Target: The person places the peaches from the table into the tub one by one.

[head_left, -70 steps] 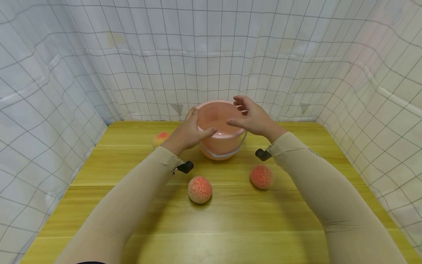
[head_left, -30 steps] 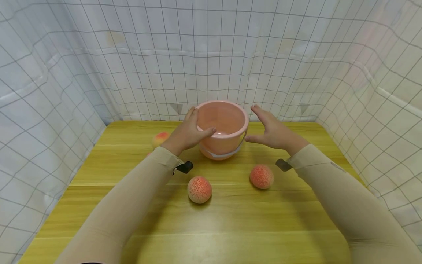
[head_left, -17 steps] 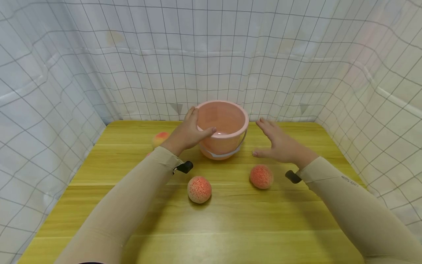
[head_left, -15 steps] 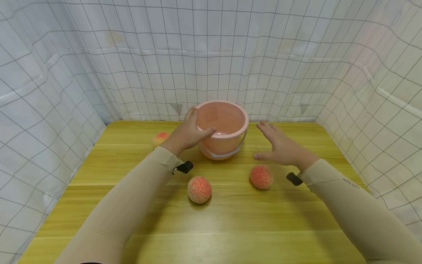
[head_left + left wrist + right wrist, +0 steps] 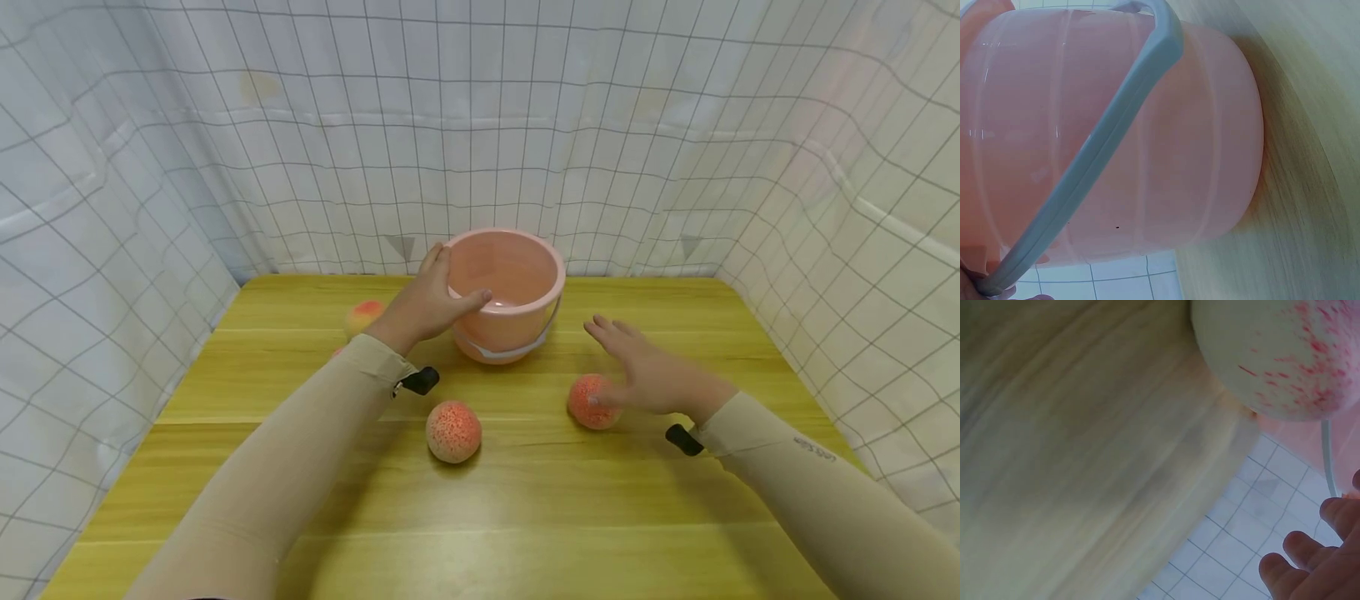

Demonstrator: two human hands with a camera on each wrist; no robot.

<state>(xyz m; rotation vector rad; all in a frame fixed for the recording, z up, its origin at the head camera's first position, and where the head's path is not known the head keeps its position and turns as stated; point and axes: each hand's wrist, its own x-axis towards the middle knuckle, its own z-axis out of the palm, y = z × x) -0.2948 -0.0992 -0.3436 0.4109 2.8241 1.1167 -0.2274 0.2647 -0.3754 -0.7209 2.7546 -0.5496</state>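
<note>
A pink bucket (image 5: 506,332) with a pale handle (image 5: 1094,156) stands upright at the back middle of the table. My left hand (image 5: 426,307) holds its left rim, thumb over the inner side and fingers along the outside. To the right, my right hand (image 5: 654,373) is spread out, its thumb overlapping a reddish speckled peach (image 5: 583,398) in the head view. In the right wrist view the peach (image 5: 1272,356) appears pale with red flecks, and the fingers (image 5: 1310,550) are apart from it. Another peach (image 5: 453,432) lies in front of the bucket.
Behind my left wrist sits a yellow and red peach (image 5: 365,314), partly hidden, with a sliver of another reddish thing beside it. The wooden table (image 5: 525,517) is bounded by white grid-patterned curtains (image 5: 495,125) at the back and both sides.
My right hand has moved from over the bucket's mouth, out to the right and toward me, down to the right-hand peach. My left hand and the bucket have stayed put.
</note>
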